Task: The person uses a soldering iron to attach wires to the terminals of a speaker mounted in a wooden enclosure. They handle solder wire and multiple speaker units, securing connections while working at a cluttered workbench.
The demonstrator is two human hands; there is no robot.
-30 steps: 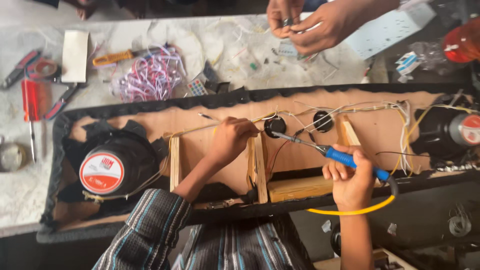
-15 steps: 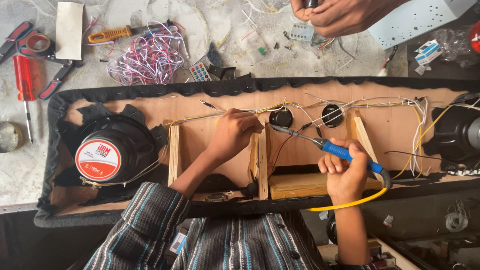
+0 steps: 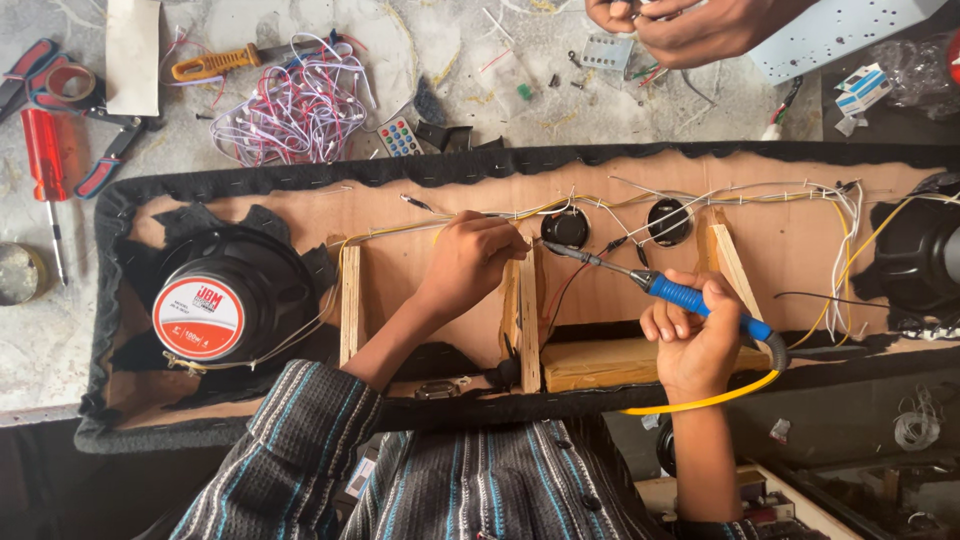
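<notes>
My left hand point(image 3: 468, 262) pinches thin wires point(image 3: 440, 222) inside an open wooden speaker box point(image 3: 420, 200), just left of a small round black part point(image 3: 566, 228). In my right hand point(image 3: 692, 338) is a blue-handled soldering iron point(image 3: 690, 296) with a yellow cord point(image 3: 700, 402). Its metal tip point(image 3: 553, 246) points left and ends beside my left fingertips, below the round part. White and yellow wires run along the upper panel of the box toward the right.
A large black speaker point(image 3: 215, 310) fills the box's left bay; another speaker point(image 3: 925, 255) sits at the right end. Behind the box lie a wire bundle point(image 3: 290, 110), red screwdriver point(image 3: 45, 165), yellow-handled tool point(image 3: 215, 62), small remote point(image 3: 400, 136). Another person's hands point(image 3: 690, 25) work at the top.
The view shifted so everything sits a little higher and left. The iron's tip has come closer to my left fingertips. The other person's hands moved toward the top edge.
</notes>
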